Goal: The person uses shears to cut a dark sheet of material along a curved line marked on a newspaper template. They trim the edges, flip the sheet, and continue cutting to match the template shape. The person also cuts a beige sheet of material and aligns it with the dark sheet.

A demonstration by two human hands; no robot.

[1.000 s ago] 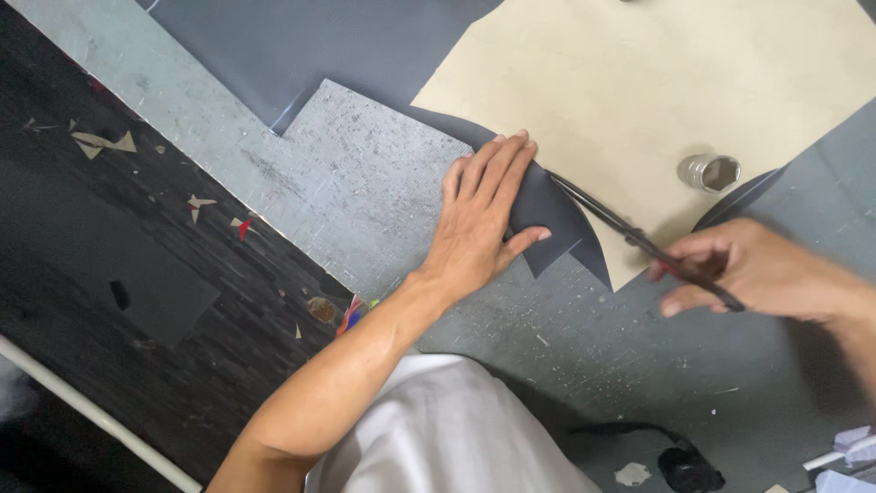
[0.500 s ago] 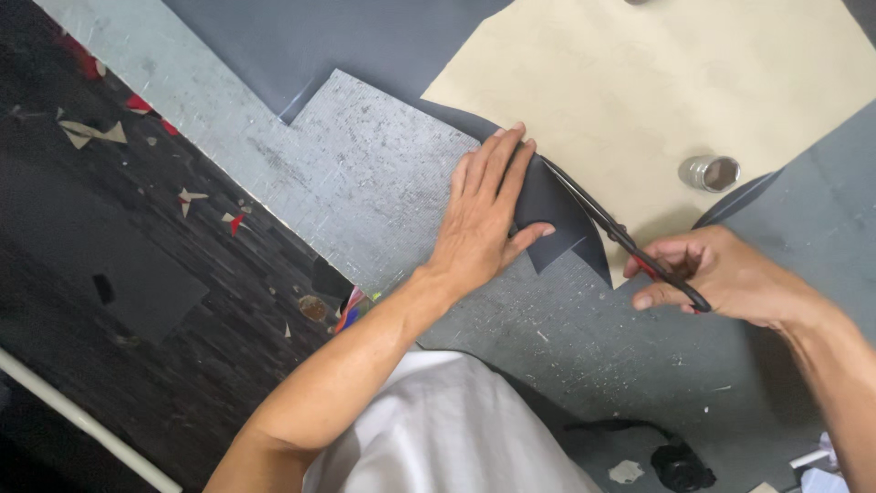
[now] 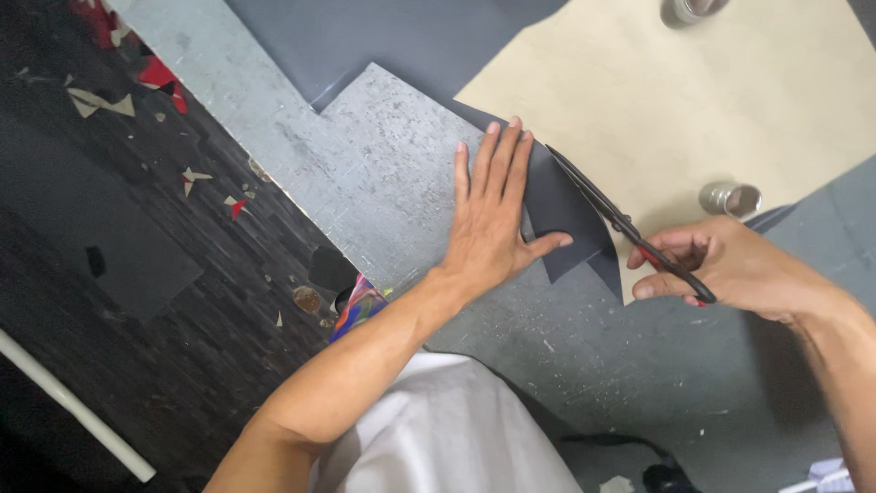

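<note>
While the left hand (image 3: 493, 224) lies flat, fingers together and thumb out, pressing down a dark grey sheet piece (image 3: 566, 215), the right hand (image 3: 730, 269) is closed around the handles of black scissors (image 3: 620, 224). Scissor blades run up-left along the edge of the grey piece, just beside the left fingertips, where grey meets a beige sheet (image 3: 693, 100). Blade opening: cannot tell. All of it sits on a scuffed grey metal table (image 3: 383, 173). Small metal cylinder (image 3: 730, 198) stands on the beige sheet near the right hand; a second one (image 3: 693, 9) at the top edge. Dark floor (image 3: 137, 274) on the left, littered with offcut scraps (image 3: 100, 102).
</note>
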